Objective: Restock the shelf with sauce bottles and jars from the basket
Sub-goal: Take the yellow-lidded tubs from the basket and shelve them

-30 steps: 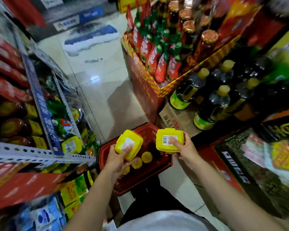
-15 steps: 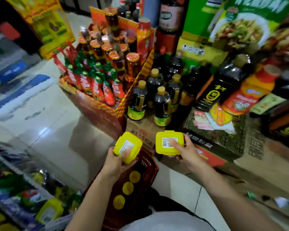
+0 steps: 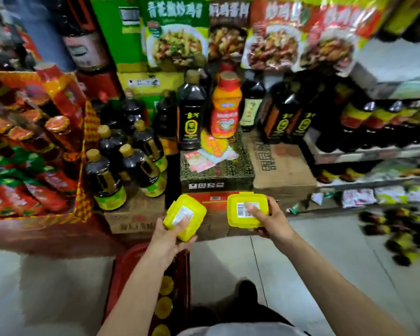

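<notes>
Your left hand [image 3: 166,241] grips a yellow-lidded jar [image 3: 180,207] over the red basket [image 3: 118,270], right hand [image 3: 273,221] grips the second jar [image 3: 235,219] beside it; both unchanged, but view swung right, bottle shelf [image 3: 374,151] now at right

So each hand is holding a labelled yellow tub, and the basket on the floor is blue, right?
Not quite: the head view shows the basket is red, not blue. The left hand grips the left tub and the right hand the right tub, both yellow and labelled.
</notes>
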A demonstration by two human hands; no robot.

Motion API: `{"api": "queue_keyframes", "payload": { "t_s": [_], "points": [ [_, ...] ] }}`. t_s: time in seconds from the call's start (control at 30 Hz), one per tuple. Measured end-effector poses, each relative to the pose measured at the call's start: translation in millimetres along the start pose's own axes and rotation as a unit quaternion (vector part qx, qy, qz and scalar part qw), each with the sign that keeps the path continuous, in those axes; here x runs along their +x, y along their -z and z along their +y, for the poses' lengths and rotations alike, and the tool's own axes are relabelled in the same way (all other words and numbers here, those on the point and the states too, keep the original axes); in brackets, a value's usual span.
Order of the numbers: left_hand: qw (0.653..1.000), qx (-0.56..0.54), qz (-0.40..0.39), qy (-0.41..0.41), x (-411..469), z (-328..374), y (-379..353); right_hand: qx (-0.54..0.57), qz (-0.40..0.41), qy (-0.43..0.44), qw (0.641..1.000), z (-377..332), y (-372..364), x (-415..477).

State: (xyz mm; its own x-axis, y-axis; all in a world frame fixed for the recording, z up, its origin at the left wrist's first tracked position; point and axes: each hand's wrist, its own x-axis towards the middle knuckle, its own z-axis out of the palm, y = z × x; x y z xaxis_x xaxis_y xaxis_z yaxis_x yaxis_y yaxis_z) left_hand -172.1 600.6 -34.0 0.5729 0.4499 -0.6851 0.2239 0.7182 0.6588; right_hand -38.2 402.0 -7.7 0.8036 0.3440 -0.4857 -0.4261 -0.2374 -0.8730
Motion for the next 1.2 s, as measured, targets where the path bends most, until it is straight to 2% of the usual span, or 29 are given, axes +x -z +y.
{"api": "queue_keyframes", "payload": {
  "t_s": [0.43, 0.77, 1.2],
  "points": [
    [0.98, 0.142, -0.141, -0.014, -13.2, -7.6, -186.4, 0.155, 0.127, 0.062, 0.978, -7.4, 160.0, -16.2],
    [0.959, 0.188, -0.21, -0.03, -32.4, -53.7, -339.0, 0.161, 0.192, 0.074, 0.965, -14.1, 294.7, -35.0],
    [0.883, 0.291, -0.367, -0.034, -24.9, -63.0, -515.6, 0.241, 0.278, 0.121, 0.922, -65.7, 428.4, -19.4]
  ]
}}
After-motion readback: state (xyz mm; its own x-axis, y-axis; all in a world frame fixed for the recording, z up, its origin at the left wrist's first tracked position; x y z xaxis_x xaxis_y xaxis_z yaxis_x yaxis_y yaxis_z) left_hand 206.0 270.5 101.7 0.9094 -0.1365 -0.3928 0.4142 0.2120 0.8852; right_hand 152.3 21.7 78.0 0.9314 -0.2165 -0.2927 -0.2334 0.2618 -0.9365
